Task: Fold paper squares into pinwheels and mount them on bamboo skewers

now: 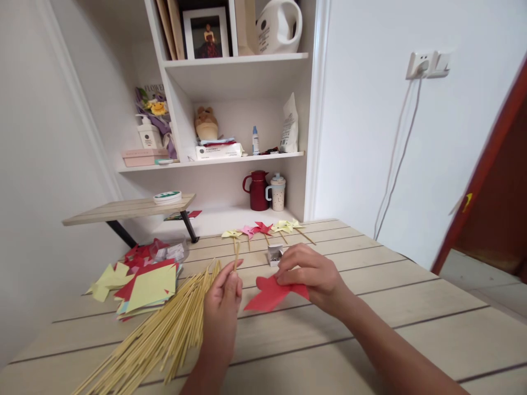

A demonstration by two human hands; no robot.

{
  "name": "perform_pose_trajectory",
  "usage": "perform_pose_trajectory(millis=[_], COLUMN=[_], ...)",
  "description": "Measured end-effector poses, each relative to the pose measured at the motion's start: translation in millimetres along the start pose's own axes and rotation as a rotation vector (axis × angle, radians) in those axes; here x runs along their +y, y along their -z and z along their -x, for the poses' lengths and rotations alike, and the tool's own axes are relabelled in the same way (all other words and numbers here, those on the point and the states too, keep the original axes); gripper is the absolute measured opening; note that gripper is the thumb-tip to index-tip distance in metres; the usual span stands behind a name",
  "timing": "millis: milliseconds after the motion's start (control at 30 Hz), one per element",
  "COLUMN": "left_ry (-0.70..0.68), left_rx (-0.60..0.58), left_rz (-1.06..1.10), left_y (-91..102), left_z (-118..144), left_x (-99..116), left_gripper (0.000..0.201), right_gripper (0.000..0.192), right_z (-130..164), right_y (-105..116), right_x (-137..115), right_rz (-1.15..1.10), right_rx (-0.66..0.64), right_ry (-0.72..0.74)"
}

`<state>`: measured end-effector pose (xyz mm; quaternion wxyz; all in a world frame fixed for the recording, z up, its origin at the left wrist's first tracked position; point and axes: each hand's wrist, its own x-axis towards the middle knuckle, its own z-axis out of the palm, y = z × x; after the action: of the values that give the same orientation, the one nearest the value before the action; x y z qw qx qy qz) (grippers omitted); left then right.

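My right hand (313,272) pinches a red folded paper piece (269,293) low over the wooden table (370,307). My left hand (224,299) grips one thin bamboo stick (236,257) that points up and away. A big pile of bamboo skewers (156,334) lies just left of that hand. Beyond my hands a small open box of pins (274,254) sits on the table. Behind it a row of finished paper pinwheels (263,229), yellow, pink and red, lies on sticks.
A stack of yellow and red cut paper squares (144,282) lies at the left, with a clear plastic bag (168,249) behind it. A white shelf unit (239,156) holds a red jug (258,190), a cup, bottles and a photo frame. Cables hang from a wall socket (426,63).
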<state>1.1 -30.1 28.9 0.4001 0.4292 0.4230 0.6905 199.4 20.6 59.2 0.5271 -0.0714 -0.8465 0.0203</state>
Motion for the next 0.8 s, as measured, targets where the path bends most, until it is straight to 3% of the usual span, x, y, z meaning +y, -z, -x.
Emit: perform_pose_trajectory(millis=[233, 467, 800], left_ry=[-0.102, -0.272, -0.509], left_rx=[-0.021, -0.105, -0.199], left_rz=[-0.113, -0.338, -0.412], left_y=[1.2, -4.7, 2.5], left_z=[9, 18, 11], left_x=[1, 3, -12], left_gripper=[0.046, 0.025, 0.026], right_gripper=[0.018, 0.019, 0.018], right_z=[1, 1, -4], right_y=[2, -1, -1], right_x=[-2, -6, -8], right_rz=[0.022, -0.014, -0.107], right_rx=[0.064, 0.073, 0.159], right_ry=[0.025, -0.007, -0.022])
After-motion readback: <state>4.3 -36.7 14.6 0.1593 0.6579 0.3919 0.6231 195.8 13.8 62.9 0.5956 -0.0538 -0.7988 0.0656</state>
